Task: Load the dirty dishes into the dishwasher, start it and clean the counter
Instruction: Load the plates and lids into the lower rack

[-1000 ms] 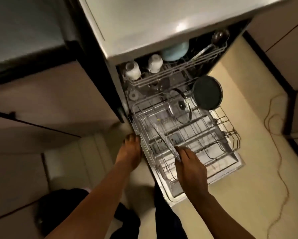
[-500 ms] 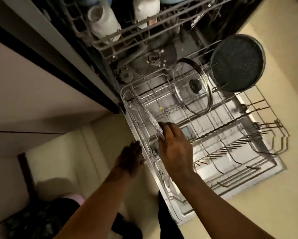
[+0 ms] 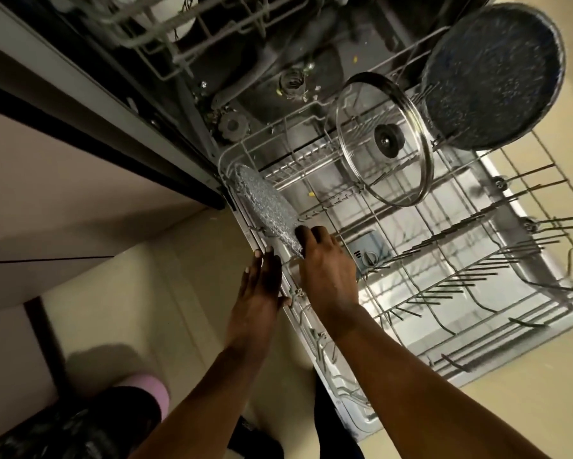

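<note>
Since half a second ago the camera has come closer and lower, the right hand (image 3: 328, 263) has carried the textured glass plate (image 3: 265, 207) further along the left wall of the lower rack (image 3: 411, 293), and the left hand (image 3: 262, 286) now lies against the rack's left rim. Right fingers curl round the near edge of the plate and hide that edge; the plate stands on its rim, tilted, inside the rack beside the wall. Its surface is pebbled and glittering. Left fingers are straight and together, flat on the rim, gripping nothing. Further back a round glass lid (image 3: 384, 140) with a metal band and a black knob leans in the tines, and behind it stands a dark speckled frying pan (image 3: 490, 77), its handle not visible. The upper rack (image 3: 179, 34) is cut off at the top edge, and the white things in it are too blurred to name. Thin wire tines cover the rack floor above the shiny open dishwasher door (image 3: 477, 352).
</note>
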Motion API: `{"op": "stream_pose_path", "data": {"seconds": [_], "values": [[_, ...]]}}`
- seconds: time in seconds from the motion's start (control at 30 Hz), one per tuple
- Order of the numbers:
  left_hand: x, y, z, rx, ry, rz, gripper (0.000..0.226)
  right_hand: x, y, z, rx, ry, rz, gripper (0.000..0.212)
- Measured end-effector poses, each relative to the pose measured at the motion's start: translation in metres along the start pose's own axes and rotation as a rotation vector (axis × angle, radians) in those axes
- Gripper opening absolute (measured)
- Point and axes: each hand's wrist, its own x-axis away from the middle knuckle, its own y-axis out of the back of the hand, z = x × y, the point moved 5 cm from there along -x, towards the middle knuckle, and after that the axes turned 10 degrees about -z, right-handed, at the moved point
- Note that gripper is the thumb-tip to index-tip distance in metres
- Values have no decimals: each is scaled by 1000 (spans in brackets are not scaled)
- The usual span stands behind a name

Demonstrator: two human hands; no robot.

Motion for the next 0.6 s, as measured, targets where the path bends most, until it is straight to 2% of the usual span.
{"op": "stream_pose_path", "data": {"seconds": [0.1,0.27,0.5,0.6], "values": [[-3,-3,3,4,-14,-8,91,-1,-11,-6,-20,-16,3,39],[-4,-2,-1,-52,-43,-7,92,-1,-37,-21,-62,-157,43,31],[-6,-1,1,-20,-38,-18,87,-9,-46,-1,-20,-83,73,27],[-4,-2,4,74,-32,-36,83,-17,-49,-2,16,-125,143,36]]}}
